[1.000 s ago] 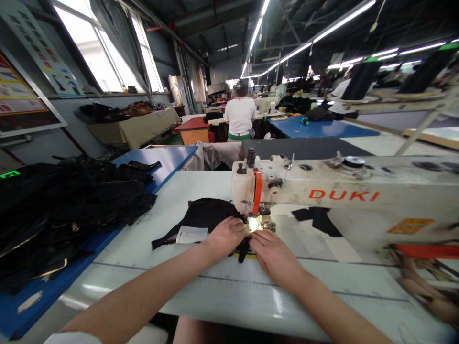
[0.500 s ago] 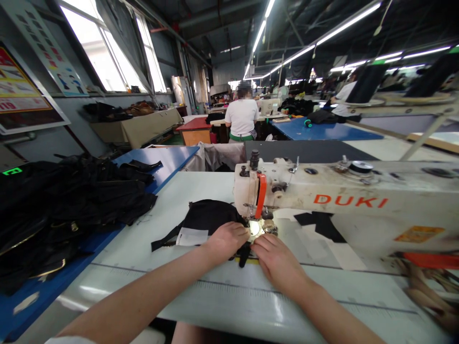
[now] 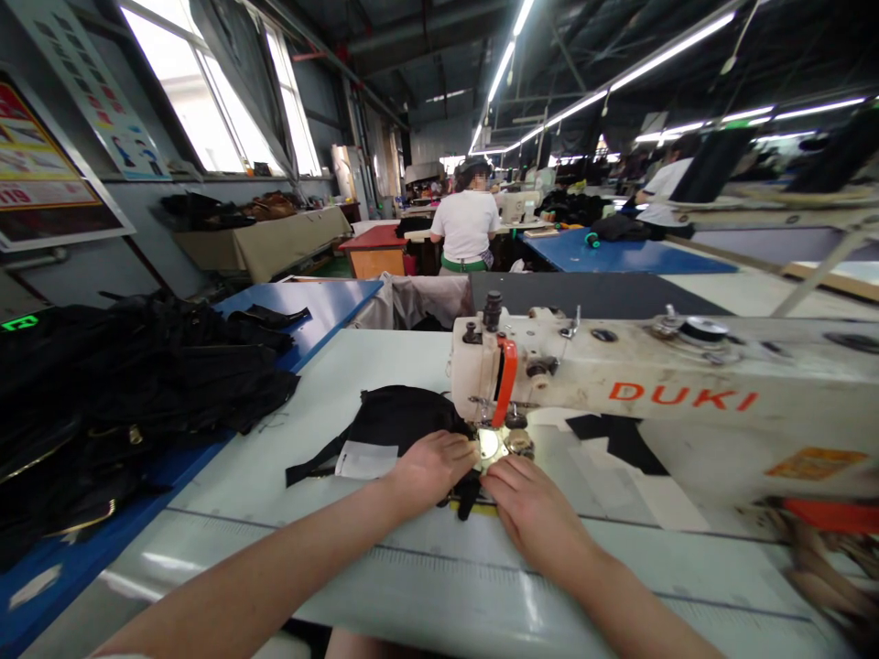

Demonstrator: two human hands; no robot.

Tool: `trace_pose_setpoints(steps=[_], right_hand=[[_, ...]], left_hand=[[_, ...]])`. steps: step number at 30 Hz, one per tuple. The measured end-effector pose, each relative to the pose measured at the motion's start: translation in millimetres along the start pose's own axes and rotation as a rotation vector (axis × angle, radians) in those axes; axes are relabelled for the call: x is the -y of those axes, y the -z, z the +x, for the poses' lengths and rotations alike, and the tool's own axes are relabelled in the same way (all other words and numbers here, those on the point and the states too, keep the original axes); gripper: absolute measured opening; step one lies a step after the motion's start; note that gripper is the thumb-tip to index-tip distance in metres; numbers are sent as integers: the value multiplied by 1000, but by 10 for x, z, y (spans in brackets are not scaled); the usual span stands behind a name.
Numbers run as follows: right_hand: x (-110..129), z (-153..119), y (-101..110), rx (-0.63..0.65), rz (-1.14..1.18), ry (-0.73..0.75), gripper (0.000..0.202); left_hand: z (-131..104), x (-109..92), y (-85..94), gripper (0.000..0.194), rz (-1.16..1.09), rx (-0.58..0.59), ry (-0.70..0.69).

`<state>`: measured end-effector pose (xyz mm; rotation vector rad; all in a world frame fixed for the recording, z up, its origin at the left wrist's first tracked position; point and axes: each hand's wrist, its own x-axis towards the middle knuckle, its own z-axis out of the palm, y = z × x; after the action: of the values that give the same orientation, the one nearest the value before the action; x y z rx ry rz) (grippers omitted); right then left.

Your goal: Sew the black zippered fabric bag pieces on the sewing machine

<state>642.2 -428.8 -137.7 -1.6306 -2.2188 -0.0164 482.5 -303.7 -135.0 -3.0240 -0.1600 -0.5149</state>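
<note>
Black fabric (image 3: 398, 414) with a white label piece (image 3: 367, 460) and a strap trailing left lies under the head of a white sewing machine (image 3: 549, 366). My left hand (image 3: 439, 465) presses on the fabric's near right edge, fingers together beside the lit needle plate (image 3: 490, 444). Just right of the plate, my right hand (image 3: 526, 499) has its fingers curled at the edge of the black fabric. A short black end hangs down between both hands. What lies beneath the fingertips is hidden.
Dark garments (image 3: 137, 394) are heaped on a blue table (image 3: 322, 297) at left. Black and white scraps (image 3: 628, 444) lie beneath the machine arm. Ahead, a person in a white shirt (image 3: 467, 224) sits before another table. Thread cones (image 3: 710, 165) stand at right.
The view has shifted slightly, so the machine appears a little lower and to the right. The person ahead has turned their head. Both hands keep nearly the same place by the needle plate.
</note>
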Motion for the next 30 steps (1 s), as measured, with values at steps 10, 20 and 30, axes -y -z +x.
trace_pose_setpoints(steps=[10, 20, 30], right_hand=[[-11, -2, 7, -11, 58, -9, 19], [-140, 197, 29, -7, -32, -82, 26], [-115, 187, 10, 20, -96, -88, 23]], left_hand=[[-9, 27, -11, 22, -71, 7, 16], [-10, -10, 59, 26, -157, 61, 64], [-23, -56, 123, 32, -139, 86, 131]])
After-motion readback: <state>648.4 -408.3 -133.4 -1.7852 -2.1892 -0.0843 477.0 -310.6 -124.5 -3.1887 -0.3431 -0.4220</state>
